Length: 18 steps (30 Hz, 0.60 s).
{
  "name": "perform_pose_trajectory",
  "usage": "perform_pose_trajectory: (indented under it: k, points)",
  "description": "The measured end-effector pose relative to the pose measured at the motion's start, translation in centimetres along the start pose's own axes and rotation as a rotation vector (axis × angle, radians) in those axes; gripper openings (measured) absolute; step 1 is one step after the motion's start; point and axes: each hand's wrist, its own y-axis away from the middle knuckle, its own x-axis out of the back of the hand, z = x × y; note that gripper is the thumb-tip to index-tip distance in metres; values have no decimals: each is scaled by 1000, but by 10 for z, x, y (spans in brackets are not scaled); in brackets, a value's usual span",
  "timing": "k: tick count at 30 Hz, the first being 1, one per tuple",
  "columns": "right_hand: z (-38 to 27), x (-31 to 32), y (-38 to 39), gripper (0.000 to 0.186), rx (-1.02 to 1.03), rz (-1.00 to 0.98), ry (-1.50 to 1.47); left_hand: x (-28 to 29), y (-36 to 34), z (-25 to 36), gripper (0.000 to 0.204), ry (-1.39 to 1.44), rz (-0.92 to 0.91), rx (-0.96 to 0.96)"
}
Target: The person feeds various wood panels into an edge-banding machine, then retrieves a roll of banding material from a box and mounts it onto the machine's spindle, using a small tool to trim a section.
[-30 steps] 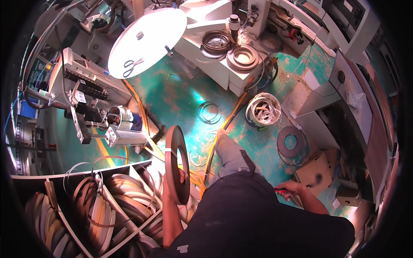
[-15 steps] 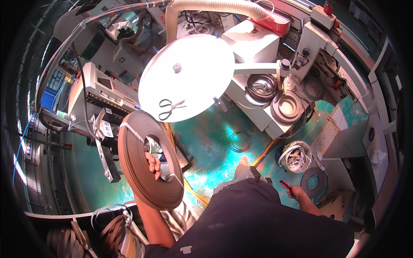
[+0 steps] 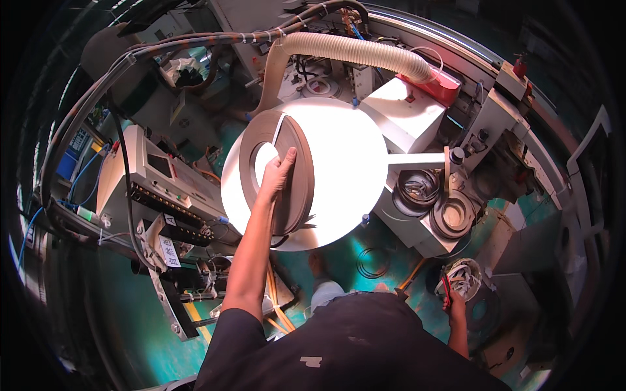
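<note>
A wide brown coil of edge banding (image 3: 300,186), bound with a white strap, is tilted over the round white tabletop (image 3: 355,156). My left hand (image 3: 280,173) grips its ring, thumb on the outer side and fingers in the centre hole. Under the coil's lower end the scissors (image 3: 279,242) are mostly hidden, with part of a dark handle showing. Low on the right, away from the tabletop, my right hand (image 3: 455,306) is closed around a slim red and black utility knife (image 3: 447,289).
Rolls of banding (image 3: 453,218) sit on a white cabinet to the right. Below them stands a bucket of offcuts (image 3: 466,277). A ribbed hose (image 3: 358,52) arches behind the tabletop. A machine with a control panel (image 3: 160,169) stands left. Thin loops (image 3: 373,262) lie on the green floor.
My left hand has carried the coil up and right, from beside the tabletop to over it, covering most of the scissors. My right hand still holds the knife. The view has shifted.
</note>
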Motion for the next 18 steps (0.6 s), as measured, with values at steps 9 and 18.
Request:
perform_pose_trajectory:
  k: [9, 18]
  points:
    - [-4, -181, 99, 32, 114, 276, -275, -57, -133, -65, 76, -129, -270, 215]
    - [-35, -326, 177, 44, 267, 363, -129, -60, -129, -108, 57, 108, -292, 199]
